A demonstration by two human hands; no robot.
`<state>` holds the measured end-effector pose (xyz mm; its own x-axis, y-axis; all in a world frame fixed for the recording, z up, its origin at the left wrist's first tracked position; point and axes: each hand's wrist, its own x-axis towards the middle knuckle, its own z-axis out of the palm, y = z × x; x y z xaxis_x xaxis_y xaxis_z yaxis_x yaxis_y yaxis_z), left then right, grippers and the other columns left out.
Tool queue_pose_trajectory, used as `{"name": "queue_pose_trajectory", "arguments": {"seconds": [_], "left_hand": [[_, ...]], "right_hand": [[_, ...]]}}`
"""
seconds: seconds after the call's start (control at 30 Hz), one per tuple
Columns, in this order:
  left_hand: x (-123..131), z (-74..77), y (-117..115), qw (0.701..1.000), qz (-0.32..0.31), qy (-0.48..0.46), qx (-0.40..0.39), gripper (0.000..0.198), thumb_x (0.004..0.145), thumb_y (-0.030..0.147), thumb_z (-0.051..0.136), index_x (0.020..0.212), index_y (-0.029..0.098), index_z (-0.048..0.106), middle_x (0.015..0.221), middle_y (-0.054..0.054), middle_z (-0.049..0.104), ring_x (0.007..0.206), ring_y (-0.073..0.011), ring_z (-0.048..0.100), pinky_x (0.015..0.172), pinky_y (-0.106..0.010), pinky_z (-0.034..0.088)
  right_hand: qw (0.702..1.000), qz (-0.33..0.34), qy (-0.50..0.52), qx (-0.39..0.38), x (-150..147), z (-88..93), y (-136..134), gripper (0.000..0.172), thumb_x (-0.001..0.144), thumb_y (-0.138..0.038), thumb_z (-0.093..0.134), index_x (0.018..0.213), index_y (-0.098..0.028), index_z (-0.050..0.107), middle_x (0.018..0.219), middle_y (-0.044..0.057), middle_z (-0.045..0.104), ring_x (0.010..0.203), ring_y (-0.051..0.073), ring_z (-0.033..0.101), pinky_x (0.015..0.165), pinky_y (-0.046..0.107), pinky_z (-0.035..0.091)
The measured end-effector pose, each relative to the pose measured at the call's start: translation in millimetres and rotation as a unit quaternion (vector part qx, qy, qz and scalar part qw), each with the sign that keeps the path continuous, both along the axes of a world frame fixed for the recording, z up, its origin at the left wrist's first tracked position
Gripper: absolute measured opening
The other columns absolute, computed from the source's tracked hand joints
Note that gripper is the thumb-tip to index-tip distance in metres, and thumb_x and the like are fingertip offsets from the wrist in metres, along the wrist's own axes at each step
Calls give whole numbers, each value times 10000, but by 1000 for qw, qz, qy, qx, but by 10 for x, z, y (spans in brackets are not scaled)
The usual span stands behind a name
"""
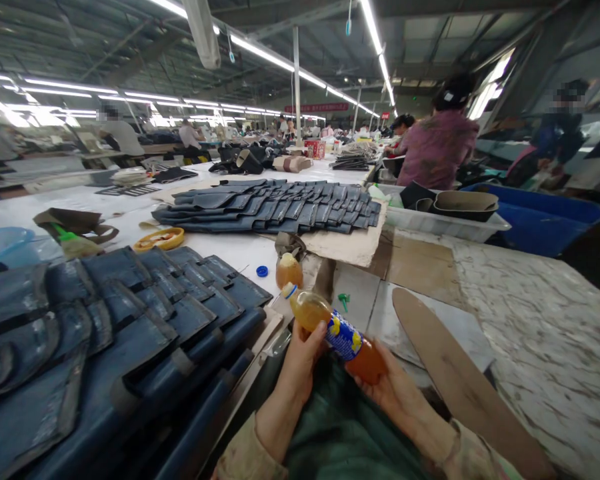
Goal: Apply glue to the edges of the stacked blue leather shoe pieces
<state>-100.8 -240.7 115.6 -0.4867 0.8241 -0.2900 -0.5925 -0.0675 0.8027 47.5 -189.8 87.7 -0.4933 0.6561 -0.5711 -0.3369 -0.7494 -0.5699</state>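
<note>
Orange drink bottle [337,331], blue-labelled and tilted, clasped between left hand [300,363] and right hand [387,387], near blue cap [262,271].

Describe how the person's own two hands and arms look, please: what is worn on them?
Both hands, the left hand and the right hand, are bare, with no gloves, rings or watch visible. Each forearm ends in a loose beige fabric sleeve cuff, slightly worn.

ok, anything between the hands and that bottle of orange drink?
No. Both hands already hold the clear plastic bottle of orange drink with a blue label: left hand near the neck, right hand under the base. Nothing lies between.
</note>
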Motion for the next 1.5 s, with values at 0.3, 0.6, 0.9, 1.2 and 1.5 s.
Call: {"name": "queue_pose_trajectory", "arguments": {"seconds": [0.3, 0.6, 0.9, 1.2, 1.5], "left_hand": [[49, -346, -322, 993, 6, 104, -51, 612, 627, 432, 781, 1125, 178, 532, 1047, -69, 657, 951, -196, 610, 846, -299, 463], [-37, -521, -355, 973, -3, 223, -58, 741, 615, 443, 770, 1224, 157, 457, 1105, -102, 627, 1013, -244, 597, 916, -367, 451], [-86, -693, -523, 947, -19, 303, -106, 831, 624, 476, 746, 1308, 154, 403, 1223, -144, 567, 1153, -294, 523, 1013, -435, 387], [-41, -853, -573, 954, -57, 281, -84, 806, 668, 473, 708, 1306, 146, 341, 1276, -142, 517, 1178, -260, 491, 1055, -409, 346], [36, -867, -493, 974, -68, 215, -28, 751, 664, 338, 707, 1297, 145, 352, 1293, -136, 514, 1187, -241, 495, 1058, -386, 355]], "right_hand": [[983, 93, 57, -146, -95, -504, -394, 429, 879, -529, 481, 1004, -135, 596, 738, 71, 691, 638, 169, 665, 448, 193, 472], [989, 113, -79, 45, -72, -703, -279, 609, 695, -555, 695, 1158, -184, 557, 1156, 119, 626, 1024, 238, 607, 658, 281, 503], [916, -60, -139, 371, -321, 191, 311, 446, 750, -502, 636, 1084, -213, 575, 1189, 99, 606, 1098, 238, 561, 796, 345, 499], [448, 259, -210, 829, -1298, 2240, 790, 251, 823, -282, 608, 1034, -162, 669, 994, 54, 677, 901, 177, 615, 839, 342, 473], [190, 393, -338, 834, -2701, 1754, 543, 63, 669, -159, 729, 728, -135, 735, 765, 83, 717, 802, 253, 682, 746, 363, 524]]}}
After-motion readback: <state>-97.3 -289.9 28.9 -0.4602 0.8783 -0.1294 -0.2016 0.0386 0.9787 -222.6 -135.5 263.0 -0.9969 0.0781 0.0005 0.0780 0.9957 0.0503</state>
